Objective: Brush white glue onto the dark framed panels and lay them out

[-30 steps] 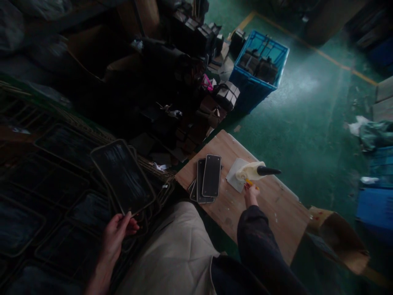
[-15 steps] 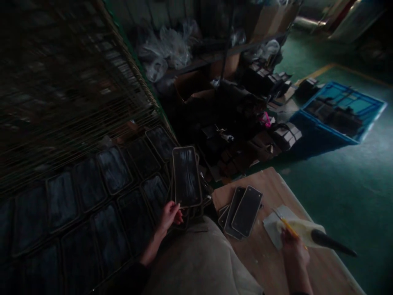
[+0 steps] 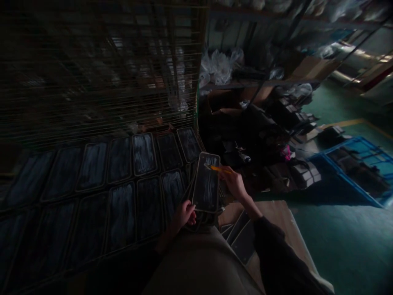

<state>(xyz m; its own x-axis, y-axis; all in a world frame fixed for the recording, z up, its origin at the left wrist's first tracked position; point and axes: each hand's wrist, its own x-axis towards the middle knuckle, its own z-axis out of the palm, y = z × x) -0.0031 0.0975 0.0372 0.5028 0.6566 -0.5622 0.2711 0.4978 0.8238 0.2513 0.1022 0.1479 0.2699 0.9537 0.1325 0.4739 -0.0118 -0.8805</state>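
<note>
My left hand pinches the lower left corner of a dark rectangular panel with a pale rim and rounded corners. Streaky whitish marks run down the panel's face. Under it lie more panels, mostly hidden. In my right hand is a slim brush with a yellow handle. Its tip is over the upper part of the panel and seems to touch it. Several similar dark panels overlap on the wooden board to my right, partly behind my right sleeve.
Rows of streaked panels cover the surface at left, before a wire mesh. The wooden board is at right. Beyond stand a blue crate, bundled stacks and a shelf with plastic bags.
My right hand has moved from the wooden board leftward to the held panel, bringing the brush. The view has swung left. My left hand still grips the panel.
</note>
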